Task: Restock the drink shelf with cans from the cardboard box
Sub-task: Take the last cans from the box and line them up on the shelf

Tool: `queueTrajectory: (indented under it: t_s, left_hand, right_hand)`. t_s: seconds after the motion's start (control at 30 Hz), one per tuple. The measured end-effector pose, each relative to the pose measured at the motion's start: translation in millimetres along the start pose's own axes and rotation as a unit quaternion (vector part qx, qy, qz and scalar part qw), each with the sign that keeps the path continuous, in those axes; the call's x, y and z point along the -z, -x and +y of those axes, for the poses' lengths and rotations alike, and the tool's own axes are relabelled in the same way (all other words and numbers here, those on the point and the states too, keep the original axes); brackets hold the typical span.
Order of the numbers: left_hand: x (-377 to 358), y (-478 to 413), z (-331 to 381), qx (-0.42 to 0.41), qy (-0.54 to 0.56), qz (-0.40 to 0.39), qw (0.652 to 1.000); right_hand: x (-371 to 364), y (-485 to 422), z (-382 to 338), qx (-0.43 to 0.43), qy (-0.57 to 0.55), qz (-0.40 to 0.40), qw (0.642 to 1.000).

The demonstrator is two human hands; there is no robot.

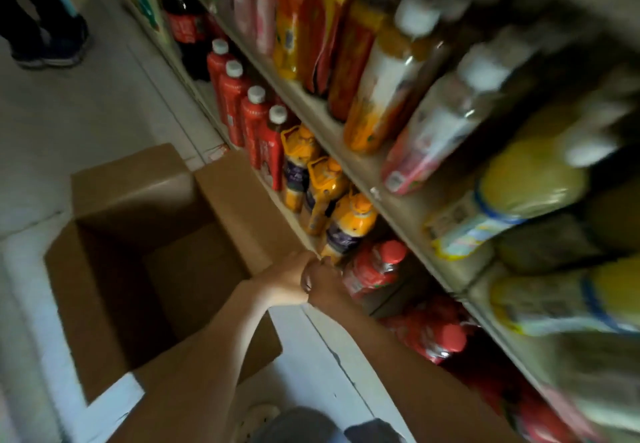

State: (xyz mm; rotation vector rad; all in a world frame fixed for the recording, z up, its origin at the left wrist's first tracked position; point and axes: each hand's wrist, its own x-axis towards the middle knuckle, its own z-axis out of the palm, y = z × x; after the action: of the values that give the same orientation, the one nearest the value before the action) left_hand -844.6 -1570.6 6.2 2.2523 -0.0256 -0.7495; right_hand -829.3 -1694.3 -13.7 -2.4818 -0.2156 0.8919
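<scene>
Two hands, left hand (287,281) touching right hand (327,285), meet low at the drink shelf (346,146) beside the open cardboard box (131,182); I cannot tell their grip.

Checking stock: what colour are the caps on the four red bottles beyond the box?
White caps, head view.

Floor (86,123): pale tiles noted. An open cardboard box (104,269) is seen standing on it, left of the fingers (300,262), with its right flap laid against the lower shelf (294,224) edge. On the lower shelf, red white-capped bottles (254,127) are ranged in a row well beyond the fingers. Orange handled jugs (325,193) are set just past the fingers, and red-capped bottles (374,269) just right of them. The upper shelf board (346,144), above the fingers, is loaded with orange bottles (377,96) and yellow bottles (512,200), which are blurred.
</scene>
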Motion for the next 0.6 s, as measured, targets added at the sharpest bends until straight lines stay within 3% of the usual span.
queueTrajectory:
  t_s: [0.1, 0.27, 0.4, 0.6]
  left_hand:
    - [38, 55, 68, -0.01, 0.026, -0.029, 0.999]
    - [81, 139, 178, -0.073, 0.092, -0.039, 0.992]
    - [118, 202, 259, -0.093, 0.045, -0.018, 0.995]
    - [174, 275, 377, -0.175, -0.061, -0.05, 0.981]
  right_hand:
    - [66, 68, -34, 0.019, 0.013, 0.011, 1.0]
    - [173, 199, -92, 0.039, -0.057, 0.049, 0.996]
    - [252, 304, -123, 0.049, -0.138, 0.081, 0.986]
    - [340, 420, -153, 0.058, -0.136, 0.135, 0.98]
